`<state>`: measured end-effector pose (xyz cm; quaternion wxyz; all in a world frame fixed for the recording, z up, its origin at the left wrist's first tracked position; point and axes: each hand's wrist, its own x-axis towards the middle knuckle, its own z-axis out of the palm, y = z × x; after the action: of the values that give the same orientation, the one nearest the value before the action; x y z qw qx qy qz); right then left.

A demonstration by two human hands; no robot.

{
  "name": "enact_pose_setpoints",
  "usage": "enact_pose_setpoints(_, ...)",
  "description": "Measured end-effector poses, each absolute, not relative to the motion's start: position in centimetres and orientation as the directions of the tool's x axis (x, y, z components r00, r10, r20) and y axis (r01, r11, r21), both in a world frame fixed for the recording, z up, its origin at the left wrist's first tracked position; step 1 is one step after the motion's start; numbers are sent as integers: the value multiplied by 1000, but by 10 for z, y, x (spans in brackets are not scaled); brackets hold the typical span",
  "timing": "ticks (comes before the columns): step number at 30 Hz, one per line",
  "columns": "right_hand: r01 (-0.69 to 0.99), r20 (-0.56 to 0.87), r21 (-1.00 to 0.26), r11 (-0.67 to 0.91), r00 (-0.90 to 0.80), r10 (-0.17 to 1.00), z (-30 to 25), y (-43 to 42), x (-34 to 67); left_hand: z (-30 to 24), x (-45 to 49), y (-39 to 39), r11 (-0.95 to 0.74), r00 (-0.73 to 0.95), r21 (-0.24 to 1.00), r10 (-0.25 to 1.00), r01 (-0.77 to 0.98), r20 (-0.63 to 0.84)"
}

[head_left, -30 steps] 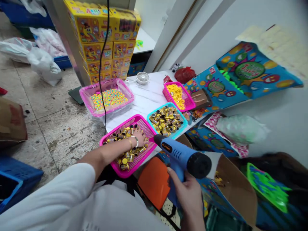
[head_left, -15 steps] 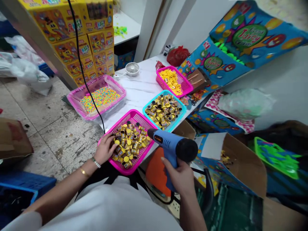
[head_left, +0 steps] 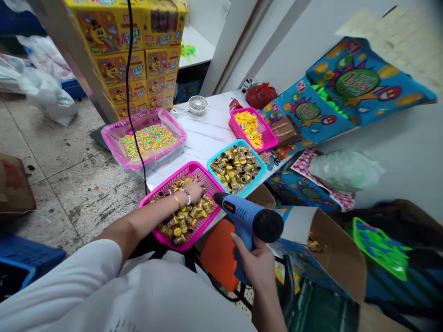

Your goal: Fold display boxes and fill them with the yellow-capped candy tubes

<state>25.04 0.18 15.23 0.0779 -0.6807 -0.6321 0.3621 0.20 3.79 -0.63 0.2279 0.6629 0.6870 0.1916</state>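
My left hand (head_left: 194, 190) lies palm down on a heap of small gold cylinders (head_left: 182, 221) in a pink mesh basket (head_left: 166, 183). Its fingers are spread, and I see nothing clearly held in them. My right hand (head_left: 251, 258) is shut around the grip of a blue heat gun (head_left: 244, 221) with a black round end. The gun hangs just off the basket's right corner, close to a teal basket (head_left: 221, 154) of similar gold cylinders.
On the white marble table (head_left: 204, 133) stand a pink-lined tray of coloured beads (head_left: 143, 143), a pink basket of yellow pieces (head_left: 251, 129) and a small white fan (head_left: 198, 105). Printed blue packaging (head_left: 367, 83) lies right; yellow boxes (head_left: 128, 60) stack behind.
My left hand has moved from the basket's near left edge forward across the cylinders to its far side. The right hand and heat gun stay nearly in place.
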Motion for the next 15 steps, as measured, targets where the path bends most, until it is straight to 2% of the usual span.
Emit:
enact_pose_setpoints(4, 784, -409, -571, -243, -15, 912, 166, -6, 284, 15, -12, -47, -3, 7, 581, 1000, 814, -5)
enact_pose_setpoints(5, 780, -426, -573, -251, -22, 904, 168, -7, 292, 18, -17, -76, 23, -41, 584, 999, 812, 18)
enact_pose_setpoints(6, 777, -447, -573, -260, -31, 894, 170, -7, 299, 19, -21, -104, 80, -164, 615, 983, 785, 81)
enact_pose_setpoints(8, 773, -475, -574, -270, -46, 879, 170, -6, 305, 17, -28, -149, 231, -379, 653, 921, 721, 92)
enact_pose_setpoints(11, 764, -474, -592, -256, -73, 877, 164, 3, 300, 7, -30, -162, 473, -557, 636, 827, 610, -81)
enact_pose_setpoints(13, 767, -475, -591, -249, -81, 876, 161, 10, 289, 1, -26, -134, 614, -572, 561, 772, 555, -278)
enact_pose_setpoints(14, 769, -477, -590, -247, -86, 874, 161, 13, 284, -1, -23, -112, 685, -573, 483, 725, 545, -383)
enact_pose_setpoints(15, 766, -478, -595, -243, -95, 873, 161, 16, 278, -2, -19, -89, 705, -568, 456, 708, 543, -420)
